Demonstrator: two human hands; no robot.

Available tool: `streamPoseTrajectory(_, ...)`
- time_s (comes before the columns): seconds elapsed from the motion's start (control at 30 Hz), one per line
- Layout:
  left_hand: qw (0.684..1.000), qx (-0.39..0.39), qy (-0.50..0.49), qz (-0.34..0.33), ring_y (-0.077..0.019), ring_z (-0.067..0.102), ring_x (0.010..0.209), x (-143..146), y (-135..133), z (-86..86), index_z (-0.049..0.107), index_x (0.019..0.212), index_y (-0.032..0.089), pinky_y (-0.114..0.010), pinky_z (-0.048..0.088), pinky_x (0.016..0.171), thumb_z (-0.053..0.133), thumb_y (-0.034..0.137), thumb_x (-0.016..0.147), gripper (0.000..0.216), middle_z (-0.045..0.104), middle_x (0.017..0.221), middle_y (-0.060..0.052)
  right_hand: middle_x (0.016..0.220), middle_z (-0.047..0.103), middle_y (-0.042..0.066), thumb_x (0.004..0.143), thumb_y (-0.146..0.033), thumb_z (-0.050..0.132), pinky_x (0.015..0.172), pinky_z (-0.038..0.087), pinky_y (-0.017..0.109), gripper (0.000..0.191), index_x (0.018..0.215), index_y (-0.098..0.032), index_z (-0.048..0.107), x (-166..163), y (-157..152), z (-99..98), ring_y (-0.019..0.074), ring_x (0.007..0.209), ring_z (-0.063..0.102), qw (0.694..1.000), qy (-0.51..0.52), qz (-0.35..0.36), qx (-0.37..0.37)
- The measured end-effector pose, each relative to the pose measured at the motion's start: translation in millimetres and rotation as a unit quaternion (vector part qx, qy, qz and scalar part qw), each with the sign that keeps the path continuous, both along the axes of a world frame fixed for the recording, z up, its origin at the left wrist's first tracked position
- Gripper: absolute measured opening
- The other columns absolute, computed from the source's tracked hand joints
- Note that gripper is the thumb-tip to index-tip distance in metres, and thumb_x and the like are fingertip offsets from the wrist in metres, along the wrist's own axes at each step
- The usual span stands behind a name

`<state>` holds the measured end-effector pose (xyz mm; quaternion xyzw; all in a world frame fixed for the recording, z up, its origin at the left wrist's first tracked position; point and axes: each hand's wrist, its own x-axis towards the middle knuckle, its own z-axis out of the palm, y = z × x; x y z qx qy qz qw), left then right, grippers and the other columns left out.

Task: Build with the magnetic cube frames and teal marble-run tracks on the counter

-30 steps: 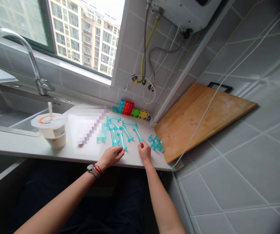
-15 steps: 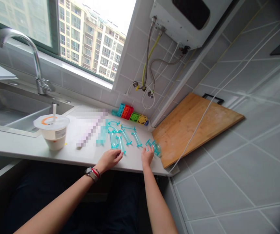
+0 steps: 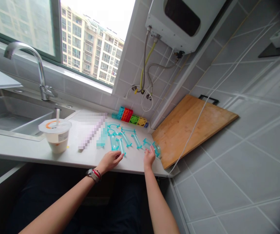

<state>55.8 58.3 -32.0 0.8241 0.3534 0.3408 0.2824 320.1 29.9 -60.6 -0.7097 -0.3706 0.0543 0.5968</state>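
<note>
My left hand [image 3: 110, 161] rests near the counter's front edge with its fingers curled. Its fingertips are close to the lower end of a clear straight tube [image 3: 121, 147] with turquoise ends; whether anything is inside the fingers is hidden. At the right, my right hand [image 3: 149, 157] has its thumb and fingers around the near side of a clear curved tube [image 3: 147, 143] with turquoise ends. More curved pieces [image 3: 157, 149] lie just beyond these fingers. Several other clear tubes lie between the hands, among them a straight tube [image 3: 137, 141] and another tube [image 3: 126, 139].
Coloured blocks, including red blocks [image 3: 126, 115], line the wall. A lidded drink cup [image 3: 57, 138] with a straw stands left, beside the sink [image 3: 30, 113]. A wooden board [image 3: 186, 126] leans at the right, a white cable [image 3: 195, 125] hanging across it. Part of the counter is pixelated.
The curved tube at my right hand has turned slightly, its left end now farther left. My left hand stays in about the same place. The camera view has shifted a little.
</note>
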Motion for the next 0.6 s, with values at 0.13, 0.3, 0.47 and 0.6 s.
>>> streamPoseTrajectory(0.13,1.000,-0.014,-0.020,-0.002,-0.0132,0.041,0.054,-0.5,2.7,-3.1,0.054,0.065,0.021,-0.026,0.028,0.056,0.051,0.053,0.096,0.045,0.046,0.056,0.004,0.157,0.044,0.026,0.091,-0.040,0.043,0.079,0.062,0.038,0.063,0.145,-0.009,0.056,-19.8,-14.8,4.9,0.0238,0.094,0.073,0.997,0.047,0.046,0.047)
streamPoseTrajectory(0.3,0.997,-0.044,-0.055,-0.017,-0.0128,0.046,0.053,-1.0,5.5,-6.8,0.066,0.094,0.020,-0.024,0.033,0.054,0.064,0.057,0.089,0.037,0.049,0.057,0.007,0.150,0.055,0.016,0.092,-0.044,0.057,0.075,0.062,0.033,0.052,0.137,-0.020,0.065,-74.6,-46.7,5.3,0.0188,0.090,0.071,0.969,0.179,0.146,0.086)
streamPoseTrajectory(0.47,0.992,-0.079,-0.097,-0.017,-0.0127,0.052,0.053,0.3,9.3,-12.2,0.054,0.124,0.020,-0.023,0.038,0.055,0.067,0.060,0.087,0.056,0.053,0.062,0.010,0.139,0.063,0.009,0.085,-0.039,0.072,0.069,0.060,0.028,0.041,0.123,-0.025,0.076,-119.5,-64.2,19.2,0.0114,0.075,0.064,0.881,0.376,0.268,0.101)
streamPoseTrajectory(0.6,0.988,-0.092,-0.122,-0.012,-0.0117,0.050,0.052,0.4,13.3,-15.8,0.056,0.104,0.020,-0.022,0.037,0.053,0.059,0.059,0.092,0.041,0.051,0.061,0.009,0.143,0.062,0.008,0.082,-0.035,0.076,0.068,0.058,0.026,0.036,0.117,-0.026,0.079,-127.5,-65.1,33.5,0.0100,0.075,0.061,0.864,0.399,0.290,0.106)
